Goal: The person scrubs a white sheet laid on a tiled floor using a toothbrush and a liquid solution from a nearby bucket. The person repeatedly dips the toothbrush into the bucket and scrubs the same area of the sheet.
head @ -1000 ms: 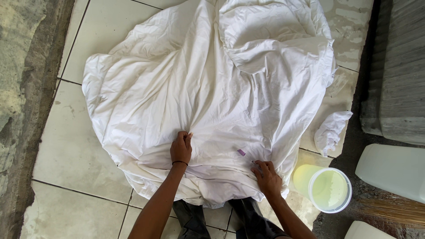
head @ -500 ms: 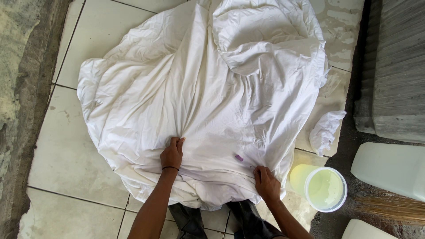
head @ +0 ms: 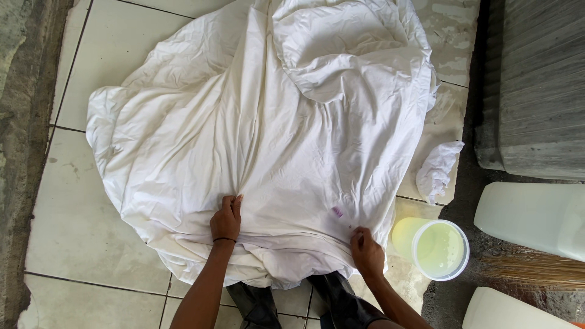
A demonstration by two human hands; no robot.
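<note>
Sheet: a large white sheet (head: 262, 140) lies spread and rumpled over the pale floor tiles (head: 79, 225), filling the middle of the frame from the top edge down to the lower centre; its upper right part is bunched into a thick folded heap.
Mark: a small purple spot (head: 337, 212) shows on the cloth, lower right of centre, just above the right hand.
Left hand: the left hand (head: 225, 220) sits at lower centre-left, fingers curled together and pinching a ridge of the cloth (a dark band circles the wrist).
Right hand: the right hand (head: 367, 253) rests at lower centre-right on the near hem, fingers bent close and pressed into the fabric; whether it grips a fold or only presses down, I cannot tell.
Boots: dark boots (head: 298, 304) poke out under the near edge of the cloth at the bottom centre.
Rag: a small crumpled white cloth (head: 437, 170) lies apart from the big one, at the right of the tiles.
Tub: a round pale tub (head: 436, 248) with yellowish liquid stands just right of the right hand.
Jugs: a white plastic jug (head: 530, 216) lies at the right edge, a second white container (head: 512, 311) in the lower right corner.
Wall: grey ribbed sheeting (head: 536, 79) fills the upper right.
Kerb: a rough concrete strip (head: 21, 122) runs down the left edge.
</note>
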